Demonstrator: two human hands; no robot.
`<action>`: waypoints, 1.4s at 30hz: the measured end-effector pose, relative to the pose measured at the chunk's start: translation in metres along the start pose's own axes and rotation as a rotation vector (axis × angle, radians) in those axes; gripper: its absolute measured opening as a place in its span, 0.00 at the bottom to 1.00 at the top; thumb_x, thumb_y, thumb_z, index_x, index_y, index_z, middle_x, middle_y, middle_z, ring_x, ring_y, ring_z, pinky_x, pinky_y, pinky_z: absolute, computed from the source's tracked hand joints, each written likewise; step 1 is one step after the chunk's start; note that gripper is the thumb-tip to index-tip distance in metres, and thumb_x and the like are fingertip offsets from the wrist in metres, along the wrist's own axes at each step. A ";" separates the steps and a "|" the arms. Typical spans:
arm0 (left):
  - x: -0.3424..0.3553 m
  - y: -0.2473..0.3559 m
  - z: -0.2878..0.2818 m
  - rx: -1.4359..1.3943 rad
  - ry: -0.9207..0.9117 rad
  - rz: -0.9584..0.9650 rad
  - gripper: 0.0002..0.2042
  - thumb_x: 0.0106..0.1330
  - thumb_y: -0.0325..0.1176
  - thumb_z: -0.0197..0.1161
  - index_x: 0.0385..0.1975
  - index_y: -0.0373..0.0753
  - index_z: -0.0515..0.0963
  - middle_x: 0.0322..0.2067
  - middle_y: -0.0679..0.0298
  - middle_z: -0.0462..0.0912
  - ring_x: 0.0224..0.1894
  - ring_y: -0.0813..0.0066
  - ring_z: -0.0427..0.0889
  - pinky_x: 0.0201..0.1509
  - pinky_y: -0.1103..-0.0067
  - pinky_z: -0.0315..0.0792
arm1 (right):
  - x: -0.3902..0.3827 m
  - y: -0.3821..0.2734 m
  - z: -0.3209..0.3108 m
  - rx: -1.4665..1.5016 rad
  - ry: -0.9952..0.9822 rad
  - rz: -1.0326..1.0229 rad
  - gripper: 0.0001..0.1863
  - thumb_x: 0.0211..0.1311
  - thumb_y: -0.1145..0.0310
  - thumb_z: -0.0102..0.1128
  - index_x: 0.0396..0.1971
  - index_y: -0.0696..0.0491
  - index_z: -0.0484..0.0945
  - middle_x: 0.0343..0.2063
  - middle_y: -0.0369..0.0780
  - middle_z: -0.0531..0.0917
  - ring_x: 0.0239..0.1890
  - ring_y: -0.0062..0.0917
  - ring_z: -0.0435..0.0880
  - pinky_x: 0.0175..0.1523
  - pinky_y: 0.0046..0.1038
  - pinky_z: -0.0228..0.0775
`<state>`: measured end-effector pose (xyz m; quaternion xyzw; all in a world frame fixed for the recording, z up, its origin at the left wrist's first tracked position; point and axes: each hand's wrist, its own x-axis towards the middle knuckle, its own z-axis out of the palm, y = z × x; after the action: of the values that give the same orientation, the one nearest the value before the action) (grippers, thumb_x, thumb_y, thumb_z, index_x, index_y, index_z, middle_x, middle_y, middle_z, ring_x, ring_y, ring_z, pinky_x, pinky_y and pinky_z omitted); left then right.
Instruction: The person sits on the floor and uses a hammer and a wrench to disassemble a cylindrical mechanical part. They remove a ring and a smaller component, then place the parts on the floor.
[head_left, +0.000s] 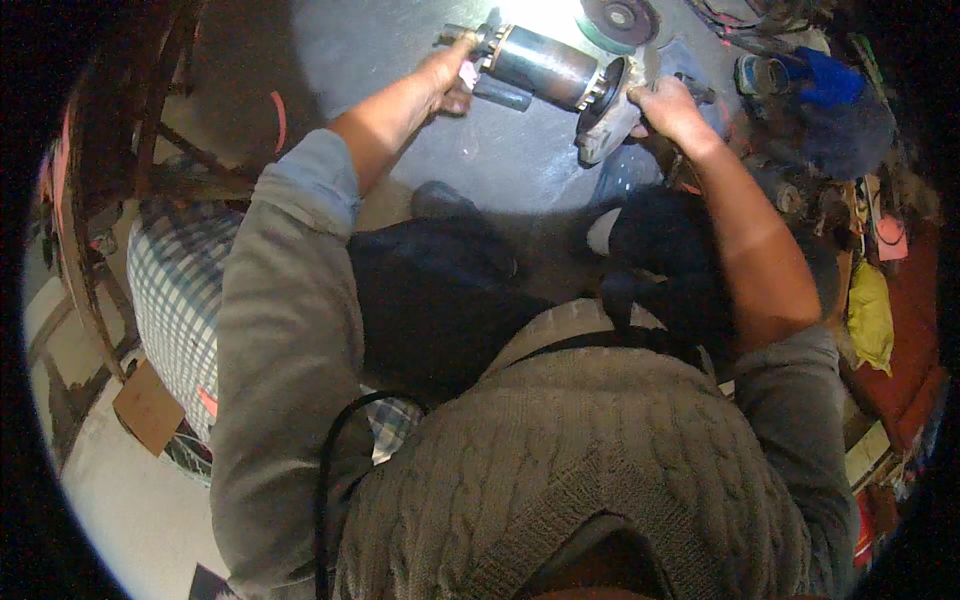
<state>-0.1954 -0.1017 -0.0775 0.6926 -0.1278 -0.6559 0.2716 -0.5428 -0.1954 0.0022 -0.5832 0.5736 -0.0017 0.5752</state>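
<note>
A metal cylindrical motor body point(540, 65) with a cast end housing point(605, 115) lies across the grey floor in front of me. My left hand point(450, 80) grips its far left end, by a small grey cylinder point(503, 95) lying beside it. My right hand point(665, 105) holds the housing end of the motor. Both forearms reach forward from grey knitted sleeves. My knees in dark trousers sit below the motor.
A round grinding disc point(618, 20) lies on the floor beyond the motor. A heap of tools, blue cloth point(825, 80) and scrap parts fills the right side, with a yellow rag point(870, 315). A checked cloth point(175, 290) and a rusty metal frame point(120, 150) are at left.
</note>
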 end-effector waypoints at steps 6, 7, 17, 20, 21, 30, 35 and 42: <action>0.049 0.027 -0.048 1.011 0.547 0.762 0.30 0.71 0.60 0.53 0.45 0.34 0.85 0.49 0.43 0.86 0.54 0.44 0.84 0.57 0.58 0.77 | -0.005 0.000 0.001 -0.057 -0.001 -0.021 0.19 0.67 0.63 0.62 0.41 0.69 0.82 0.33 0.53 0.88 0.29 0.40 0.90 0.32 0.38 0.86; 0.057 0.029 -0.049 1.028 0.512 0.732 0.30 0.71 0.59 0.53 0.47 0.34 0.85 0.51 0.43 0.85 0.56 0.44 0.83 0.60 0.59 0.75 | -0.003 -0.001 0.001 0.033 0.000 0.063 0.19 0.67 0.63 0.62 0.41 0.68 0.83 0.33 0.53 0.88 0.28 0.40 0.90 0.32 0.38 0.86; 0.029 0.027 -0.054 1.022 0.249 0.606 0.24 0.65 0.51 0.66 0.47 0.35 0.82 0.44 0.48 0.87 0.48 0.53 0.86 0.55 0.64 0.77 | 0.021 -0.007 -0.019 -0.212 -0.094 0.085 0.23 0.66 0.58 0.62 0.43 0.68 0.82 0.36 0.56 0.88 0.38 0.46 0.91 0.47 0.43 0.81; 0.009 0.008 -0.048 1.011 0.270 0.536 0.20 0.61 0.46 0.72 0.42 0.36 0.82 0.39 0.51 0.88 0.45 0.60 0.87 0.52 0.66 0.78 | 0.025 -0.010 -0.020 -0.675 0.033 -0.066 0.25 0.64 0.56 0.61 0.44 0.67 0.82 0.41 0.59 0.86 0.46 0.53 0.87 0.54 0.46 0.78; 0.002 0.002 -0.048 1.036 0.272 0.527 0.20 0.60 0.46 0.73 0.42 0.35 0.82 0.39 0.51 0.88 0.45 0.61 0.87 0.52 0.65 0.78 | 0.026 -0.012 -0.019 -0.704 0.013 -0.120 0.25 0.64 0.56 0.61 0.44 0.67 0.82 0.43 0.59 0.85 0.49 0.54 0.85 0.56 0.47 0.77; -0.017 -0.012 -0.042 0.746 0.083 0.378 0.17 0.69 0.32 0.69 0.54 0.32 0.78 0.39 0.51 0.87 0.33 0.71 0.86 0.33 0.73 0.80 | 0.035 -0.014 -0.006 -0.969 0.182 -0.108 0.29 0.63 0.48 0.60 0.46 0.62 0.85 0.51 0.57 0.83 0.56 0.52 0.82 0.62 0.45 0.74; 0.007 -0.022 -0.043 0.738 0.226 0.524 0.22 0.66 0.36 0.71 0.58 0.34 0.77 0.40 0.53 0.88 0.32 0.66 0.87 0.37 0.71 0.82 | 0.020 -0.012 -0.007 -0.914 0.237 -0.148 0.28 0.63 0.47 0.62 0.42 0.62 0.85 0.47 0.57 0.85 0.54 0.50 0.84 0.59 0.45 0.76; 0.038 -0.008 -0.041 0.847 0.353 0.588 0.23 0.63 0.46 0.71 0.53 0.37 0.83 0.50 0.48 0.86 0.54 0.52 0.85 0.61 0.65 0.76 | 0.003 -0.011 -0.002 -0.783 0.246 -0.196 0.25 0.63 0.51 0.66 0.38 0.64 0.85 0.34 0.58 0.87 0.40 0.50 0.89 0.48 0.46 0.80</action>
<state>-0.1525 -0.1073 -0.1143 0.7761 -0.5215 -0.3173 0.1582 -0.5362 -0.2025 0.0081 -0.8048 0.5373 0.0920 0.2346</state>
